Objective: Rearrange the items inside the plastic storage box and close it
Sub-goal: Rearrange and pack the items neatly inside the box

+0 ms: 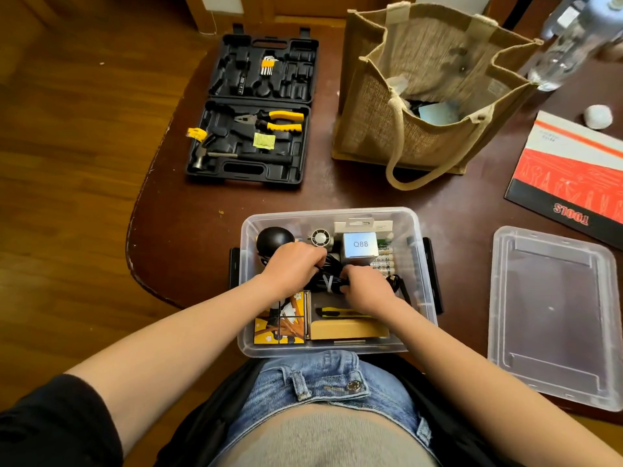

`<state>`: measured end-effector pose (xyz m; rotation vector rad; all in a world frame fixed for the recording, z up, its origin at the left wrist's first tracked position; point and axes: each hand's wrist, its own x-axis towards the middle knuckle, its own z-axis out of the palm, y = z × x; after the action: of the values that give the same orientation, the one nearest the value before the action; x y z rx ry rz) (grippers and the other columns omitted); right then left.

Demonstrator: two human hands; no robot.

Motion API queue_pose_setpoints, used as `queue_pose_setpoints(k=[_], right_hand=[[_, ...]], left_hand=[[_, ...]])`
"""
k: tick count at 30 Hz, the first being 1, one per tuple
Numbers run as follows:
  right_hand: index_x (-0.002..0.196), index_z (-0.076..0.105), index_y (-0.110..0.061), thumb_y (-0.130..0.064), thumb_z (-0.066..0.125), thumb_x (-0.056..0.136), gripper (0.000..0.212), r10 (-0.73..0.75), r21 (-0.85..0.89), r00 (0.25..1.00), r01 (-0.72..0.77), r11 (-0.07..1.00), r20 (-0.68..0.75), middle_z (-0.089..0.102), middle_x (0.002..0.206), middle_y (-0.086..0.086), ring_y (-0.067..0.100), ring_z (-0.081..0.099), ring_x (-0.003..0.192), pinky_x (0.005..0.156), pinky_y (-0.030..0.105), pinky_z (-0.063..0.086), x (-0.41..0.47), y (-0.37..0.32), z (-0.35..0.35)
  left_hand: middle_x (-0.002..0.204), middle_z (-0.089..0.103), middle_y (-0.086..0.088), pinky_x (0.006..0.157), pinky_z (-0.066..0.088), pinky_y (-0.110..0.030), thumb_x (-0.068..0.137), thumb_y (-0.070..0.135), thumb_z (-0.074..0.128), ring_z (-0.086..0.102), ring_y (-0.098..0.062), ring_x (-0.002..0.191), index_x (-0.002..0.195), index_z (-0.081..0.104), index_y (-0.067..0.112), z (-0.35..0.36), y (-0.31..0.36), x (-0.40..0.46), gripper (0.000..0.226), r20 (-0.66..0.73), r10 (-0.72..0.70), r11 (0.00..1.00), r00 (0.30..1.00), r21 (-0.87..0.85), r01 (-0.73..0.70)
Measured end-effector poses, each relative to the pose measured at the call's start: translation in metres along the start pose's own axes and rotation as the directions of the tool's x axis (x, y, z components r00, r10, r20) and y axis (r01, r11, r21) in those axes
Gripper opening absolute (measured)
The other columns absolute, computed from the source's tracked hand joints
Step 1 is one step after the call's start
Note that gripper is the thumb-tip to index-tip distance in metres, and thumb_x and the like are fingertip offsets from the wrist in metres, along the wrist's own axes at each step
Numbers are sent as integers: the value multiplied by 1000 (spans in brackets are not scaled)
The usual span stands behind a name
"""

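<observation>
A clear plastic storage box sits open at the table's near edge, right in front of me. Both hands are inside it. My left hand and my right hand each grip an end of a black coiled cable bundle tied with a white strap. Around it lie a black ball, a small round fan, a silver Q88 box, a battery pack, a yellow utility knife, a yellow picture box and a tan box. The clear lid lies flat to the right.
An open black tool case with pliers, hammer and hex keys lies at the back left. A jute tote bag stands behind the box. A red tools booklet, a white ball and a clear bottle are at the right.
</observation>
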<state>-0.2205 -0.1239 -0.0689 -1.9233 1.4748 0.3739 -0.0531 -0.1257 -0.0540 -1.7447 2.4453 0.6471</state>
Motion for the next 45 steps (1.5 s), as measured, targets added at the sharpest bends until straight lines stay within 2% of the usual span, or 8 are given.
queue_pose_setpoints(k=[4, 8, 11, 16, 22, 30, 38, 45], right_hand=[[108, 60, -8, -14, 55, 91, 19, -41, -162, 999, 38, 986, -10, 65, 108, 14, 34, 61, 99, 76, 35, 49, 4, -9, 0], [116, 61, -13, -15, 55, 91, 27, -93, -181, 995, 87, 980, -22, 66, 110, 12, 31, 62, 101, 79, 35, 50, 4, -8, -2], [121, 59, -15, -19, 55, 91, 30, -97, -160, 995, 94, 983, -10, 66, 114, 11, 31, 61, 104, 84, 38, 51, 1, -5, 0], [119, 61, -14, -17, 54, 91, 28, -83, -202, 996, 89, 975, 37, 66, 111, 10, 30, 61, 101, 76, 34, 49, -2, -1, 0], [121, 59, -15, -14, 51, 92, 31, -57, -191, 997, 65, 979, 46, 64, 113, 11, 31, 60, 103, 78, 34, 49, -2, 4, 0], [122, 60, -15, -21, 52, 93, 31, -32, -116, 997, 40, 992, 70, 63, 117, 11, 31, 58, 107, 83, 35, 49, -2, 7, 2], [124, 58, -18, -25, 53, 93, 32, -28, 3, 990, 28, 1000, 138, 61, 122, 8, 27, 56, 111, 88, 34, 48, -3, 21, 2], [117, 61, -15, -27, 58, 92, 28, 20, 122, 993, -35, 992, 115, 64, 116, 8, 25, 58, 107, 86, 30, 46, -1, 22, 8]], left_hand=[[104, 64, -2, 74, 45, -34, 89, 17, 59, 59, -24, 94, 98, 59, 17, -7, -1, 1, 9, 48, 51, 998, 998, 23, -52], [120, 46, -3, 58, 43, -32, 86, 23, 65, 59, -22, 90, 121, 47, 18, -9, -2, -1, 40, -36, 6, 992, 999, 128, -1], [114, 58, -5, 58, 37, -31, 85, 26, 67, 62, -25, 94, 126, 40, 17, -8, 5, 5, 50, 12, -32, 974, 999, 226, 29], [101, 67, -8, 60, 40, -35, 87, 7, 59, 65, -30, 91, 125, 42, 8, 2, 13, 11, 42, 109, -88, 944, 990, 327, 48], [109, 65, -7, 62, 39, -33, 92, 19, 55, 64, -29, 96, 119, 47, 11, 4, 14, 5, 30, 36, -77, 962, 996, 266, 65], [105, 67, -6, 63, 36, -30, 90, 11, 57, 65, -27, 95, 112, 54, 10, 2, 19, 16, 22, 77, -142, 901, 987, 424, 96], [112, 63, -4, 69, 43, -32, 86, 30, 63, 60, -25, 102, 115, 53, 15, -1, 15, 12, 34, 31, -56, 949, 998, 314, 44], [107, 66, -1, 78, 52, -37, 86, 28, 58, 62, -24, 98, 108, 61, 18, 0, 8, 8, 24, 40, -80, 986, 996, 153, 73]])
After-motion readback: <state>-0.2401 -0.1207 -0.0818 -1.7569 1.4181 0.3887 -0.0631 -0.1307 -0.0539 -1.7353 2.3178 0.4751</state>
